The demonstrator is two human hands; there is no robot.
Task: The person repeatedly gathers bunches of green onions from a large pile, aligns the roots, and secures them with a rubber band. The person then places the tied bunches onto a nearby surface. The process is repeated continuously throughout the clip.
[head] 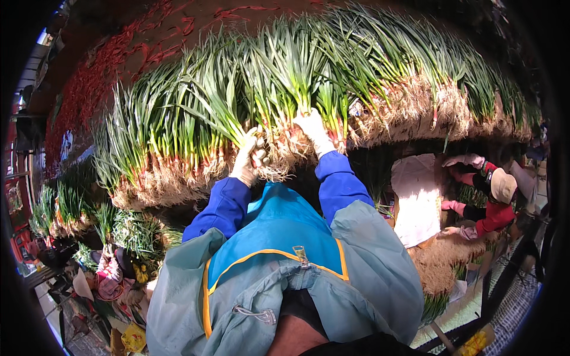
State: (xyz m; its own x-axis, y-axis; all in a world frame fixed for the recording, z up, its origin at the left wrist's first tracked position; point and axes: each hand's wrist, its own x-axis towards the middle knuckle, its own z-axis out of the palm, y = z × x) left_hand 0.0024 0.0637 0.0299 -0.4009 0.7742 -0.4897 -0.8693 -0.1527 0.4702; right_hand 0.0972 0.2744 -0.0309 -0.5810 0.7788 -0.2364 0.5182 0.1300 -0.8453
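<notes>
A long row of green garlic or similar leafy allium plants point(191, 115) stands before me, leaves pointing away and pale roots towards me. My left hand point(249, 155), in a light glove, is closed around a small bunch point(218, 107) whose leaves lean to the left. Roots of that bunch point(274, 171) hang below my fingers. To its right, my right hand point(313, 129), also gloved, grips the lower stems of an upright bunch point(300, 75) within the row. My palms and some stems are hidden by the gloves and leaves.
Red strips point(89, 89) lie scattered beyond the row on the left. A person in a hat point(503, 187) works at the right, beside a white sheet point(416, 200) and a heap of rooted plants point(445, 258). More bunches point(71, 204) stand at the left, near another person point(113, 285).
</notes>
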